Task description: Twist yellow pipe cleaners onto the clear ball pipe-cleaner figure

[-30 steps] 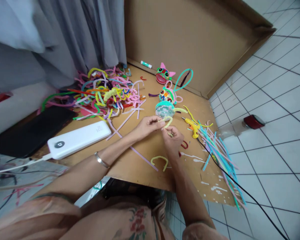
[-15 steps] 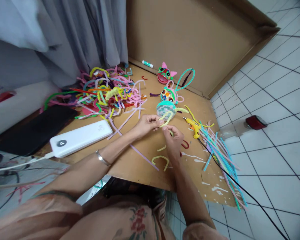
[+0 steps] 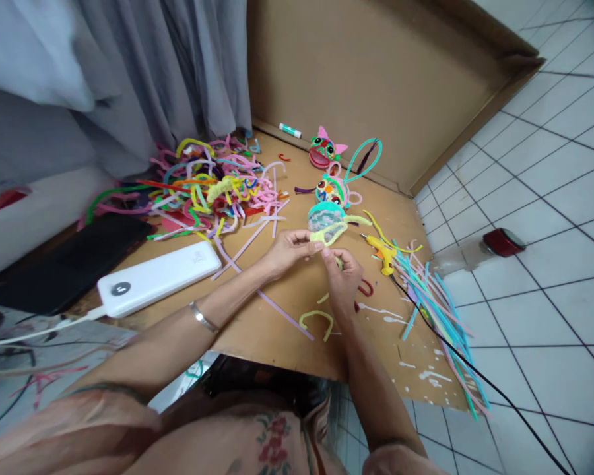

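Observation:
Between my hands is a pale yellow pipe cleaner (image 3: 337, 234) bent into a loop. My left hand (image 3: 292, 252) pinches it between thumb and fingers from the left. From the right, my right hand (image 3: 344, 272) has its thumb and forefinger closed on the near end, the other fingers curled in. Just beyond the loop lies a round teal piece (image 3: 325, 216) with a greyish-white face. Another bent yellow pipe cleaner (image 3: 317, 316) lies on the cardboard below my hands, and a dark red one (image 3: 366, 288) sits right of my right hand.
A tangled heap of coloured pipe cleaners (image 3: 218, 185) fills the back left. A yellow glue gun (image 3: 383, 254) lies at right beside straight pipe cleaners (image 3: 440, 310). Two decorated heads (image 3: 321, 150) stand behind. A white power bank (image 3: 161, 277) and a glue stick (image 3: 290, 130) also lie here.
The yellow loop has turned in my fingers and now lies more to the right, its opening wider. Both hands stay nearly in place, and the view has shifted slightly.

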Tool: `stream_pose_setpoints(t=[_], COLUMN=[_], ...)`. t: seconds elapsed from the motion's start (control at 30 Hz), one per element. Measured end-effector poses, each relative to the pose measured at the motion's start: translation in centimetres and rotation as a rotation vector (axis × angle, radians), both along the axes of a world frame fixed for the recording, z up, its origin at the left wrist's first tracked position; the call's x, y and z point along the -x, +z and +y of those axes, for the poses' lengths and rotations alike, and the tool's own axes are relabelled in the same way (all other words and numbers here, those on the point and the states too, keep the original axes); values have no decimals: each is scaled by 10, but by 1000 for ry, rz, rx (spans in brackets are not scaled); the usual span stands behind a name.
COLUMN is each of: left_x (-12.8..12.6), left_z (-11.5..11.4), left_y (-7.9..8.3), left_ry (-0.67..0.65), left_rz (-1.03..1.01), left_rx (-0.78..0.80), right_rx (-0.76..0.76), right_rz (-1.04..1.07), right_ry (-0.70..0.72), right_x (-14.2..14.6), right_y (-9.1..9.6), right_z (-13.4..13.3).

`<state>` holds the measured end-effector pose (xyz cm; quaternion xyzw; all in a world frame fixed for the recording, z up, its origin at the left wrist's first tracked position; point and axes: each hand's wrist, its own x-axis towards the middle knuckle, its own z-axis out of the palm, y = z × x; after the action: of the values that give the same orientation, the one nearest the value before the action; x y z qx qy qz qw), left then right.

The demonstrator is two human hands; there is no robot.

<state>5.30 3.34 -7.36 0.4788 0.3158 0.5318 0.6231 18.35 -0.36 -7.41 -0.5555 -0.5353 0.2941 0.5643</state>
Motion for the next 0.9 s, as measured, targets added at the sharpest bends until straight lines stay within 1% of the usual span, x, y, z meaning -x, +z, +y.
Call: stream_pose_setpoints(t=[0.13,0.27,0.4,0.47,0.57,0.63,0.7,0.77,0.83,0.9], left_x=[4,7,9,9,11,12,13,16,20,23], left_z=[1,3,8,11,12,11,9,9,9,9], left_y=[4,4,-2,-6,-9,-10,-8,-6,-4,-2], left_ry=[30,54,126,159,207,223,186,98,7,-62], left_rz=[5,53,137,201,348,467,573,657,747,853], left_rx=[12,5,-64,-108,-181,-240,-291,-325,-351,-376], right_rx=[-11,-126,-306,-364,-421,-474,-532,-558,-532,-482], right_rz=[-86,-284,-620,-813,-1054,-1164,-1222,-1222,-1166,-1062], right_ry=[-5,-27,-88,-122,-185,-216,-221,-204,-143,-38], right_x=[-1,-3,-4,-5,-8,-11,-16,-21,-26,-30], right_y=[-2,-4,-8,-9,-9,-7,-5,-2,1,4], right_z=[-2,-2,0,0,1,2,3,5,7,9])
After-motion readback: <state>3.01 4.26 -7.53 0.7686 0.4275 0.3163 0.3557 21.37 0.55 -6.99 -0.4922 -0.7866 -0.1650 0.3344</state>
